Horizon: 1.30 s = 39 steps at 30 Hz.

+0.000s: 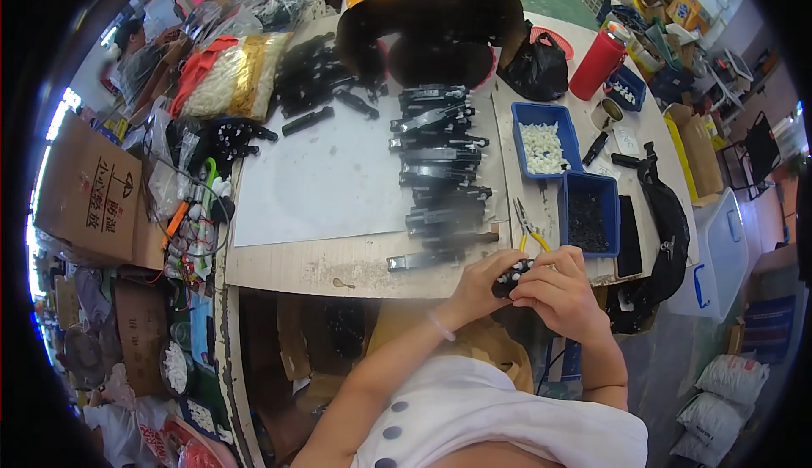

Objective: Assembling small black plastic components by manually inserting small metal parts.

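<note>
My left hand point(484, 280) and my right hand point(561, 290) meet at the near edge of the table and both grip a small black plastic part point(512, 277) with white bits on it. Just beyond them a long row of black assembled parts point(441, 172) runs away across the table. Yellow-handled pliers point(526, 224) lie next to the row. A blue bin of small white pieces point(543, 144) and a blue bin of small black pieces point(588, 214) stand to the right.
A white sheet point(321, 180) covers the table's middle. Loose black parts point(313, 79), bagged parts point(228, 74), a large orange-topped bag point(431, 11), a black bag point(537, 66), a red bottle point(597, 60) and cardboard boxes point(89, 193) surround it. A black strap bag point(668, 222) lies at the right.
</note>
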Each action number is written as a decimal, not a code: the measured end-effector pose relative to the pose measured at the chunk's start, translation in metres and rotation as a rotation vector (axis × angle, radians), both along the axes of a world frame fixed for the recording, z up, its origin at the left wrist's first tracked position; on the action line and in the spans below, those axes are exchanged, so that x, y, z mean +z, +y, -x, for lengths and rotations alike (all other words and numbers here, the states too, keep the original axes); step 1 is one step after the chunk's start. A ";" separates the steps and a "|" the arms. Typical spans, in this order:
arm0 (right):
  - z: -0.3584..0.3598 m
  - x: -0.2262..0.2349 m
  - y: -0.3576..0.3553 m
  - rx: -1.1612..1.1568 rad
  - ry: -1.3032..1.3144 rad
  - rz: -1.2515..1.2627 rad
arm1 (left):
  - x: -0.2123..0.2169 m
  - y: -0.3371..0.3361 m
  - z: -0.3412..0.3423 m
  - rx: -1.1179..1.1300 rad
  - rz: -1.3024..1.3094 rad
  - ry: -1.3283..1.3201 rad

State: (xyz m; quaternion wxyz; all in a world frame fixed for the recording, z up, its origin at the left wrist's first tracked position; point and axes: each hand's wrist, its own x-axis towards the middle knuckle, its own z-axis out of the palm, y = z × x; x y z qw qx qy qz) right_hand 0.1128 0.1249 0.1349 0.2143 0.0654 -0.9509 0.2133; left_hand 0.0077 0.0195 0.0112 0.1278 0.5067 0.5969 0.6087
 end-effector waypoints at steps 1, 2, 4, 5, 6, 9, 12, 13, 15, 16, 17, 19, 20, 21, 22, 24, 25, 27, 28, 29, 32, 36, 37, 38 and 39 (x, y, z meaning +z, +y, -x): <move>0.000 0.000 -0.001 -0.018 0.005 -0.020 | 0.000 0.000 0.000 0.004 0.002 0.000; 0.000 0.001 -0.002 -0.041 0.009 -0.041 | 0.000 0.001 -0.001 0.006 -0.004 -0.005; -0.001 0.003 -0.005 -0.055 0.008 -0.078 | 0.000 0.002 -0.001 0.008 -0.008 -0.012; 0.000 0.003 -0.006 -0.062 0.008 -0.114 | 0.001 0.001 0.000 0.008 -0.012 -0.014; 0.000 0.003 -0.006 -0.057 0.008 -0.110 | 0.001 0.001 0.000 0.009 -0.015 -0.016; 0.001 0.006 -0.005 -0.023 -0.041 -0.046 | 0.001 0.000 0.001 0.014 -0.019 0.012; 0.000 0.015 -0.010 -0.088 -0.080 -0.088 | 0.001 0.001 -0.001 0.028 -0.018 0.016; 0.000 0.016 -0.010 -0.080 -0.078 -0.085 | 0.001 0.002 -0.002 0.029 -0.016 0.017; -0.003 0.017 -0.009 -0.094 -0.080 -0.092 | 0.002 0.004 -0.002 0.027 -0.017 0.017; -0.005 0.015 -0.008 -0.086 -0.088 -0.117 | 0.003 0.004 -0.002 0.019 -0.028 0.012; -0.006 0.016 -0.010 -0.088 -0.087 -0.118 | 0.003 0.005 -0.003 0.006 -0.041 0.007; -0.007 0.022 -0.015 -0.094 -0.109 -0.339 | 0.002 0.004 -0.005 0.016 -0.034 -0.006; -0.007 0.028 -0.017 -0.055 -0.150 -0.437 | 0.002 0.002 -0.004 0.034 -0.027 0.004; -0.006 0.033 -0.019 -0.016 -0.192 -0.535 | 0.002 0.000 -0.003 0.051 -0.020 0.013; -0.001 0.036 -0.019 0.034 -0.164 -0.668 | 0.002 -0.001 -0.002 0.053 -0.027 0.004; 0.002 0.037 -0.022 0.020 -0.263 -0.699 | 0.004 -0.001 -0.002 0.059 -0.029 0.000; 0.004 0.038 -0.024 0.017 -0.353 -0.720 | 0.005 -0.001 -0.002 0.078 -0.021 0.000; 0.005 0.041 -0.029 0.087 -0.395 -0.856 | 0.007 0.001 -0.002 0.072 -0.030 0.023; 0.007 0.039 -0.031 0.113 -0.358 -0.926 | 0.009 0.002 -0.001 0.063 -0.036 0.023; 0.009 0.038 -0.034 0.108 -0.387 -0.933 | 0.010 0.003 -0.002 0.053 -0.038 0.025; 0.014 0.039 -0.036 0.028 -0.425 -0.920 | 0.008 0.008 -0.001 0.016 0.001 -0.031; 0.030 0.035 -0.012 -0.004 -0.351 -0.661 | 0.016 0.001 0.009 0.032 0.225 -0.178; 0.027 0.034 -0.008 -0.001 -0.271 -0.505 | 0.008 -0.003 0.012 0.050 0.124 -0.047; 0.023 0.031 0.000 0.006 -0.189 -0.354 | 0.022 -0.011 0.014 0.043 0.164 -0.080; 0.016 0.026 -0.001 -0.065 -0.045 -0.237 | 0.021 -0.018 0.021 -0.021 0.192 -0.216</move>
